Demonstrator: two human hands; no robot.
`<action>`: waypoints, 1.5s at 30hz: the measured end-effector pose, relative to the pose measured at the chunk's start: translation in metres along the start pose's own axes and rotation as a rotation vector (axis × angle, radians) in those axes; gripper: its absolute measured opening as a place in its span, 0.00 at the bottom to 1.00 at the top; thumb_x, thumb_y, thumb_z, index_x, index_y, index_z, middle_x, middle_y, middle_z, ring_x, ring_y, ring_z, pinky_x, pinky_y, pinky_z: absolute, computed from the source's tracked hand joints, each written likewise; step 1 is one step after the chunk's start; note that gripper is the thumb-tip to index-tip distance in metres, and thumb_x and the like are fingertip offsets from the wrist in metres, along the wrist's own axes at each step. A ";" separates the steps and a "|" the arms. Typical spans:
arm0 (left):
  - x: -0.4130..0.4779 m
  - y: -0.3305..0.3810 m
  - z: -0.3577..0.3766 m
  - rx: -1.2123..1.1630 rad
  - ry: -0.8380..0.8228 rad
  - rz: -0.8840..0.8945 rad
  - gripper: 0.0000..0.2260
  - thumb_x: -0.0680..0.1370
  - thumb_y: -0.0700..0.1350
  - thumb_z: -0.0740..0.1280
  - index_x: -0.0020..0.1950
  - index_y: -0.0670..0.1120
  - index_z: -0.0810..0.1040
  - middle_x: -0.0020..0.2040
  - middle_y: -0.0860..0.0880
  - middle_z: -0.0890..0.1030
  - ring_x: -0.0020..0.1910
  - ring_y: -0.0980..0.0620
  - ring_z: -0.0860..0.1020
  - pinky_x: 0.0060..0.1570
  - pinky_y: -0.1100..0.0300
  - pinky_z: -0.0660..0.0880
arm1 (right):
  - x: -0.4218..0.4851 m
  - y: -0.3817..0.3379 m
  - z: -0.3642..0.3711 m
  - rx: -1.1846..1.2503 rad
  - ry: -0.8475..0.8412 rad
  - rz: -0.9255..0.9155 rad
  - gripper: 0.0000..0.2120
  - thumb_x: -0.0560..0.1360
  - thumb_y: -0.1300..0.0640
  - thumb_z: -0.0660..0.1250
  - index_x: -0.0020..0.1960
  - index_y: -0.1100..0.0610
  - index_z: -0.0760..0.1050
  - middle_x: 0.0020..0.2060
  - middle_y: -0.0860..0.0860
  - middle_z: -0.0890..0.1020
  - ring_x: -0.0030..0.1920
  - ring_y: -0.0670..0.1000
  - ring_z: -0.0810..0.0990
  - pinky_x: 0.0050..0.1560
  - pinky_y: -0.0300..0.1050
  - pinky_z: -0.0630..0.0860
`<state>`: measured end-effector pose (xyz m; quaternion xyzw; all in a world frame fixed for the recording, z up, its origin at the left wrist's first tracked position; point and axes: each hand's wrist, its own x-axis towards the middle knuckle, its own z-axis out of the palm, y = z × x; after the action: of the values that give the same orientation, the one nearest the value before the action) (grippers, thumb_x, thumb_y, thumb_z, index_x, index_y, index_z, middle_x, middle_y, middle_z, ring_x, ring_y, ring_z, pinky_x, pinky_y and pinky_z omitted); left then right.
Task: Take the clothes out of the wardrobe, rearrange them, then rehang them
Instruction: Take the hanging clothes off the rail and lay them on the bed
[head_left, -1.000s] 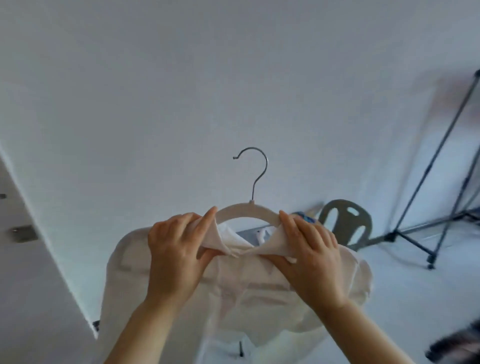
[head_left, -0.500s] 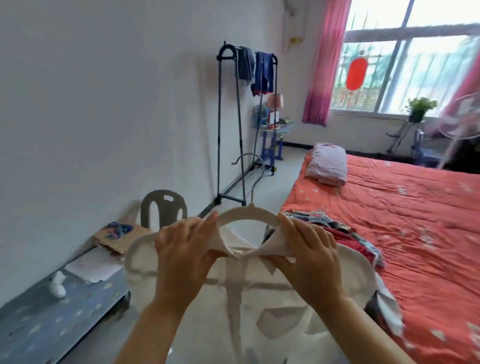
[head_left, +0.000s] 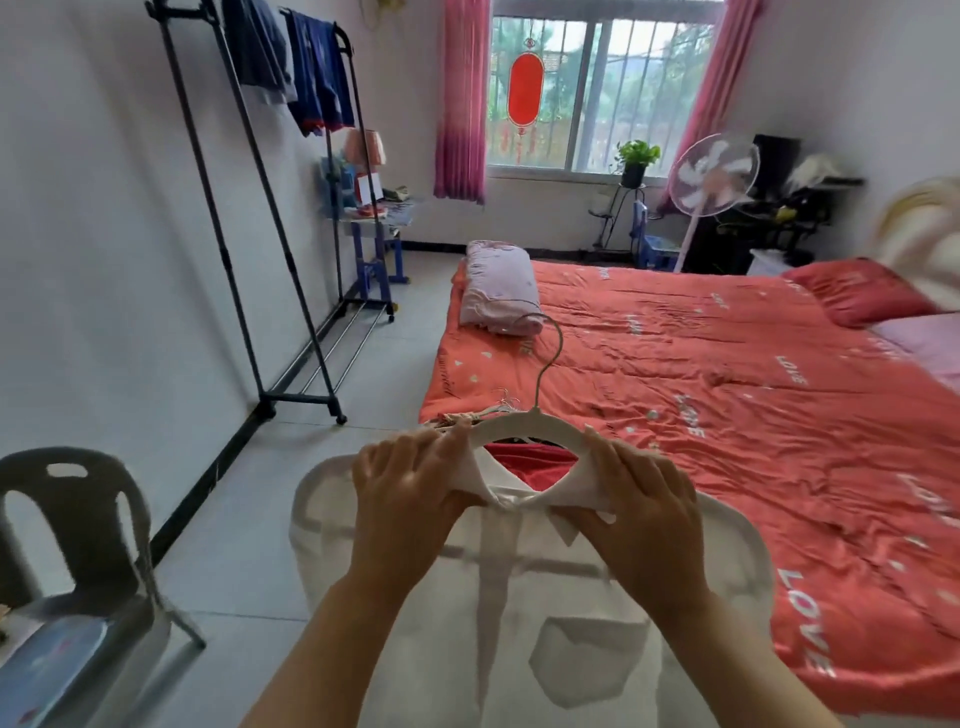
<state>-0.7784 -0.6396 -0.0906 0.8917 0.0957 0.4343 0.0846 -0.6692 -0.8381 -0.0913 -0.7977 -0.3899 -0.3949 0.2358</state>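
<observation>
Head: left hand, right hand; each grip pinches one white shirt, on one hanger.

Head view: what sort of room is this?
Most likely a bedroom: a bed with an orange-red cover, a garment rack, and a standing fan by the curtained window.

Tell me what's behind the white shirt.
Red clothing shows through the collar opening of the white shirt, at the edge of the bed. The shirt hides the rest.
</observation>
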 end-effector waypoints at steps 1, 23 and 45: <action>0.007 -0.004 0.014 -0.010 -0.018 0.002 0.28 0.67 0.62 0.62 0.63 0.51 0.71 0.49 0.46 0.80 0.50 0.49 0.71 0.52 0.52 0.62 | 0.003 0.009 0.009 -0.010 -0.010 0.017 0.30 0.67 0.40 0.65 0.63 0.56 0.70 0.51 0.54 0.80 0.51 0.53 0.73 0.52 0.47 0.68; 0.112 -0.128 0.355 0.052 -0.307 -0.238 0.27 0.67 0.58 0.63 0.63 0.49 0.71 0.48 0.47 0.80 0.49 0.50 0.70 0.49 0.54 0.61 | 0.058 0.205 0.352 0.229 -0.424 0.222 0.30 0.67 0.38 0.65 0.62 0.55 0.72 0.50 0.53 0.82 0.49 0.54 0.78 0.52 0.48 0.69; 0.061 -0.169 0.403 0.228 -1.064 -0.689 0.24 0.78 0.56 0.61 0.73 0.52 0.62 0.75 0.48 0.57 0.74 0.49 0.52 0.71 0.52 0.50 | 0.016 0.196 0.451 0.211 -1.210 0.244 0.27 0.72 0.48 0.69 0.68 0.53 0.68 0.63 0.50 0.72 0.63 0.55 0.70 0.61 0.49 0.67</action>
<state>-0.4394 -0.4889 -0.3291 0.9068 0.3670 -0.1324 0.1599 -0.3032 -0.6366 -0.3518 -0.8913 -0.3973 0.1970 0.0944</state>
